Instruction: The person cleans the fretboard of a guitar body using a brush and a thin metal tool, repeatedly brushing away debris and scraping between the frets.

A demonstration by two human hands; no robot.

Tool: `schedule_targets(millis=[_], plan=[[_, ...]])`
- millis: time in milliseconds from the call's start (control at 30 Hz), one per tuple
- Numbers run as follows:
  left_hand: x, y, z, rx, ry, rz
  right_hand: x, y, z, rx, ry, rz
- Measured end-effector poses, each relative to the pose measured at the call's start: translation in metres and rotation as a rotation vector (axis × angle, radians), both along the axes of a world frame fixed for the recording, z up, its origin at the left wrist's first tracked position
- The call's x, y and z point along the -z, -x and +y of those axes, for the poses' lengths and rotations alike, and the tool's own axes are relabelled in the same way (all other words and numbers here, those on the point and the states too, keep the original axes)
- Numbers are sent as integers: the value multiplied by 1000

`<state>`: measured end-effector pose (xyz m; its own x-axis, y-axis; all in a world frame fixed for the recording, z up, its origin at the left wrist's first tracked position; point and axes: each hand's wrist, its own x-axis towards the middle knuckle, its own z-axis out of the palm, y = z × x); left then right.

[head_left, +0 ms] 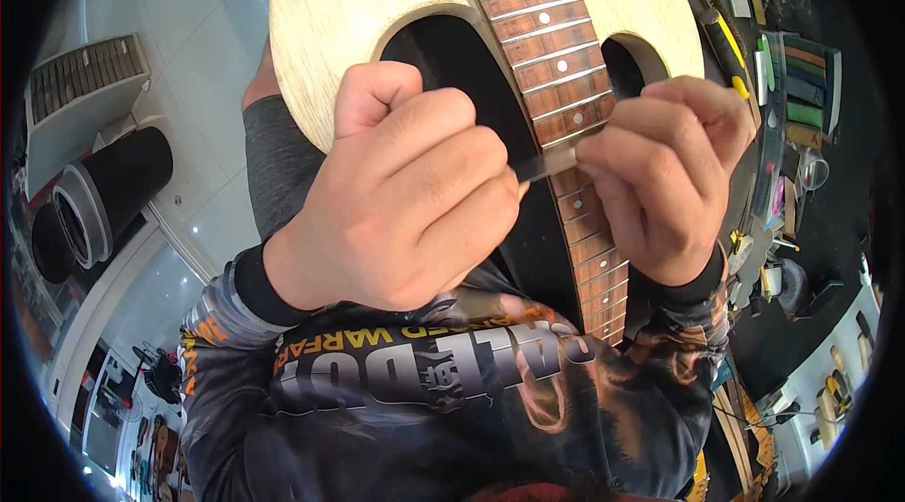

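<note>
An unfinished pale wooden guitar body [320,7] lies before me, its dark fretboard [551,45] with white dot inlays running down toward my chest. Across the fretboard, just above it, spans a thin flat grey strip [547,164], slightly blurred. My left hand [405,196] is closed in a fist around the strip's left end, where a small tan bit shows by the fingers. The strip's other end is pinched between thumb and fingers of my right hand [665,172]. Whether the strip touches the frets cannot be made out.
To the right, a dark bench holds a yellow-and-black tool [724,45], a rack of coloured flat blocks [809,92] and a clear round container [813,167]. At left on the tiled floor are a black cylinder [127,167] and a slatted box [90,78].
</note>
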<state>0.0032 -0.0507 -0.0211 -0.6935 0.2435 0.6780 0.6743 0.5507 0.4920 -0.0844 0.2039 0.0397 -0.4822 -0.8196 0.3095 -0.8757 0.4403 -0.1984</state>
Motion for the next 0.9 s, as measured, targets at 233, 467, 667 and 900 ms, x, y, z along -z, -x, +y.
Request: schedule_targets(millis=[233, 467, 667, 900], plan=[[1, 1, -1, 22, -4, -12, 1, 1, -2, 13, 2, -16], [-4, -2, -2, 42, -22, -51, -8, -4, 1, -6, -63, -39], [2, -3, -2, -5, 2, -9, 0, 3, -4, -12, -2, 22], [-3, -2, -5, 36, -2, -47, -2, -1, -5, 1, -17, -28]])
